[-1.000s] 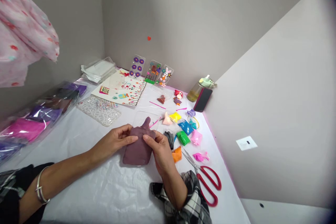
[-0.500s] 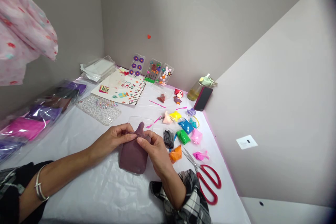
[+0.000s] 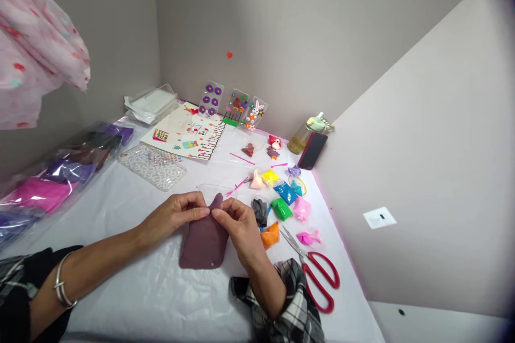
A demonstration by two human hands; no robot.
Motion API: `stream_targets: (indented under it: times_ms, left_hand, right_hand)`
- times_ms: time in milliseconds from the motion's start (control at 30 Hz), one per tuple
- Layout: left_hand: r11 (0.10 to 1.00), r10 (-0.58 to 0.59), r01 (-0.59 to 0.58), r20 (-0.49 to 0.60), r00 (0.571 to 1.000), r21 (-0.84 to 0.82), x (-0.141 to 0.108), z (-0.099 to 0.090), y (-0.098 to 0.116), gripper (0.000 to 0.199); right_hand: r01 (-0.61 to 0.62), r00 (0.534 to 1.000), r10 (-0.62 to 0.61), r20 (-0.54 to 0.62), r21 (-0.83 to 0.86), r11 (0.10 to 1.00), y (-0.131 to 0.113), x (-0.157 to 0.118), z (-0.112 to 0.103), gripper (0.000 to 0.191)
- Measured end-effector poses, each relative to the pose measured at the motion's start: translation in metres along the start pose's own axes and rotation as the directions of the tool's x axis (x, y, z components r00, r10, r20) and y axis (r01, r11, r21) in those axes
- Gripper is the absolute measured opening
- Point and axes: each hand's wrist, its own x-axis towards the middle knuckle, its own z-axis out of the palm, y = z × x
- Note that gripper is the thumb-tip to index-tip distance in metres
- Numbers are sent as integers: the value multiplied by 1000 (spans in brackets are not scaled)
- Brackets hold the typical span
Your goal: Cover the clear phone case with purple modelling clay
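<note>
A flat brownish-purple clay sheet (image 3: pixel 204 244) covers the lower part of a clear plastic case (image 3: pixel 237 191), whose bare top end shows behind my fingers. My left hand (image 3: pixel 183 211) pinches the upper left edge of the clay between thumb and fingers. My right hand (image 3: pixel 237 222) pinches it from the right, its thumb close to my left thumb. A narrow tip of clay sticks up between the two hands. The case is tilted, its lower end toward me.
Red-handled scissors (image 3: pixel 319 278) lie open at the right. Clay packets, such as a green one (image 3: pixel 281 209) and an orange one (image 3: pixel 270 235), sit beyond my right hand. Behind are a sticker sheet (image 3: pixel 153 167), decorated cases (image 3: pixel 235 108), a phone (image 3: pixel 313 151) and a bottle (image 3: pixel 298 142).
The clay-covered case has tipped, so its top end looks lower and flatter and the clay tip is shorter in view. Both hands still pinch the clay.
</note>
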Motion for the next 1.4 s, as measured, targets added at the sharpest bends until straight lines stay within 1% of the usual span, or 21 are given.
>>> stream_targets:
  times_ms: [167, 267, 400, 500, 600, 667, 767, 900, 967, 1067, 1133, 1233, 1300, 1400]
  left_hand:
    - [999, -33, 34, 34, 999, -10, 1, 3, 0, 31]
    - [1000, -26, 25, 14, 1000, 7, 2, 1, 1, 31]
    - [999, -10, 10, -10, 1000, 34, 2, -1, 4, 31]
    - [998, -33, 31, 41, 999, 46, 1, 0, 3, 32]
    - [997, -71, 71, 75, 995, -8, 2, 3, -2, 34]
    - [997, -66, 67, 59, 996, -24, 3, 4, -4, 37]
    - [999, -46, 46, 32, 998, -1, 4, 4, -4, 38]
    - [999, -46, 46, 1, 999, -19, 1, 1, 2, 32]
    - [999, -43, 43, 0, 999, -19, 0, 0, 3, 30]
    - [998, -60, 60, 44, 997, -7, -1, -1, 3, 33]
    - [996, -77, 80, 83, 994, -32, -2, 0, 2, 35]
    - [993, -76, 86, 122, 990, -81, -2, 3, 1, 36]
    - [993, -62, 73, 109, 992, -95, -2, 5, 1, 37]
    - [992, -65, 68, 31, 997, -102, -1, 5, 4, 38]
  right_hand:
    - [-11, 999, 10, -38, -26, 1000, -2, -1, -3, 22]
    - [-15, 1000, 15, -11, 0, 1000, 0, -1, -2, 24]
    - [18, 1000, -19, 15, 48, 999, -1, -1, 1, 28]
    - [-8, 1000, 8, -8, 50, 999, -3, -1, 2, 27]
    - [-19, 999, 20, -33, 14, 1000, -5, -1, 2, 25]
    - [-21, 999, 21, -32, 1, 1000, -4, -2, 2, 23]
    - [-30, 999, 30, -21, -11, 999, -2, -2, 2, 20]
    - [2, 999, 0, 33, -43, 999, -1, -3, 3, 18]
    - [21, 998, -17, 62, -54, 998, -1, -4, 4, 21]
    - [21, 998, -16, 69, -66, 998, -2, -4, 5, 29]
    - [16, 999, -13, 41, -76, 997, -2, -3, 5, 33]
    - [12, 1000, -12, -2, -56, 998, -2, -3, 3, 32]
    - [10, 1000, -10, 12, -44, 999, -2, -4, 2, 30]
    - [21, 996, -16, 90, -56, 998, -2, -5, 1, 23]
